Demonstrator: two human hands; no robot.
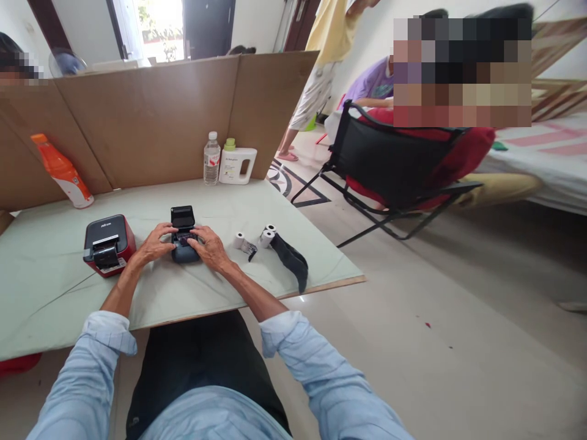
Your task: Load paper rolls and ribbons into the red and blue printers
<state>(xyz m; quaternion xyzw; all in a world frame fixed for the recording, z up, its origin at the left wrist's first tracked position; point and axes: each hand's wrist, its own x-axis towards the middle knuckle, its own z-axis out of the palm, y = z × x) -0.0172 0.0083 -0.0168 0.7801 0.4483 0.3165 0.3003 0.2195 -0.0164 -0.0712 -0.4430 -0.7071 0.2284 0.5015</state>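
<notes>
A small dark label printer sits on the table in front of me with its black lid raised. My left hand grips its left side, thumb near the front and fingers by the opening. From the right, my right hand holds the same printer, its fingertips at the open compartment. What lies inside is mostly covered by my fingers. Left of my hands stands a larger black and red printer. To the right are a small white paper roll with a printed tail and more white rolls beside a long black strip.
A cardboard screen borders the back of the pale green table. Before it stand an orange bottle, a clear water bottle and a white jug. Beyond the table's right edge is a black folding chair with a person seated; others are nearby.
</notes>
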